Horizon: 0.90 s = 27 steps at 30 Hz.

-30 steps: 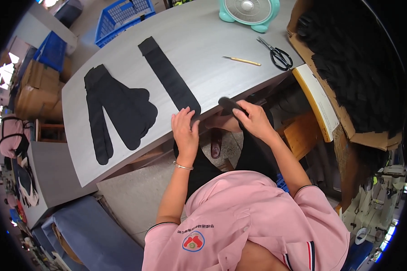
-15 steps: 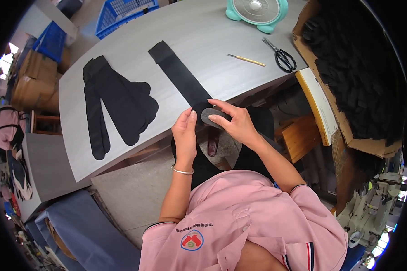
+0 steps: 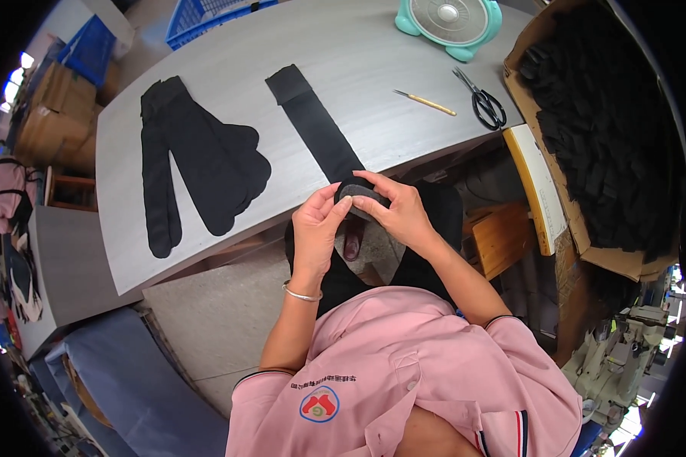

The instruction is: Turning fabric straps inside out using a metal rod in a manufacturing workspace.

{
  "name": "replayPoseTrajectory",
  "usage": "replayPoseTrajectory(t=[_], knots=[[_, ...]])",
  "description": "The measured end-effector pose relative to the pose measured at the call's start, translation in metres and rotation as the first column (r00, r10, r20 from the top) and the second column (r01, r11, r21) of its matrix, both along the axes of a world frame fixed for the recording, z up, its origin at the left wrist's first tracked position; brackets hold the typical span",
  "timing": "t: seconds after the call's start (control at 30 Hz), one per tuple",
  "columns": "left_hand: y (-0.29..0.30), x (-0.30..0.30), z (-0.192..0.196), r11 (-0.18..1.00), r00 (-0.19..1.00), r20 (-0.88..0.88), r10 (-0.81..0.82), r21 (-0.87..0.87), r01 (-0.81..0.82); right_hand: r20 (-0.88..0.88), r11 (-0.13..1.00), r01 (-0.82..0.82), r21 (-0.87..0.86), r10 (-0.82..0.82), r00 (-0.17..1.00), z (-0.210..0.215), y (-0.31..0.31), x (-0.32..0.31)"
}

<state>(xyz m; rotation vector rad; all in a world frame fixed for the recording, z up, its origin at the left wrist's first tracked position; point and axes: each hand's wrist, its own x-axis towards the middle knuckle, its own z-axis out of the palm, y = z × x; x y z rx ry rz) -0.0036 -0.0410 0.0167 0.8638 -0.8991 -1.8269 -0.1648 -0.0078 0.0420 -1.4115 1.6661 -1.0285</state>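
A long black sock [image 3: 322, 133] lies across the table with its cuff away from me. Its toe end hangs over the near edge, between my two hands. There a dark grey patch [image 3: 366, 202] of the fabric is turned toward me. My left hand [image 3: 318, 221] pinches the left side of this toe end, thumb on the grey part. From the right, my right hand [image 3: 404, 212] grips it too, thumb close to the other thumb and fingers behind the black fabric. Left of this sock, several black socks [image 3: 209, 171] lie fanned out, joined at their cuffs.
The grey table [image 3: 282, 186] also carries a slim wooden-handled tool [image 3: 431, 103], black-handled scissors [image 3: 486, 109] and a mint-green fan [image 3: 448, 23]. At the right, a cardboard box [image 3: 514, 72] holds a heap of black fabric pieces [image 3: 602, 145]. A blue crate [image 3: 198, 21] stands beyond the table.
My left hand has moved onto the grey patch, and its thumb now meets the right one there. The view has shifted slightly; the socks on the table lie as before.
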Motion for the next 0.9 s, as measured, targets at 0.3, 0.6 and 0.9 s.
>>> replayPoseTrajectory(t=[0.3,0.6,0.9], knots=[[0.006,0.004,-0.004,0.995,0.996,0.065,0.054,0.075,-0.059,0.200,0.996,0.072,-0.060,-0.059,0.978,-0.011,0.007,0.017],[0.010,0.001,-0.009,0.990,0.994,0.025,0.106,0.092,-0.108,-0.116,0.971,0.123,-0.206,-0.149,0.982,-0.005,0.008,0.026],[0.016,0.000,-0.020,0.976,0.984,0.055,0.171,0.128,-0.176,0.332,0.998,0.055,-0.008,-0.049,0.942,-0.020,0.001,0.020]])
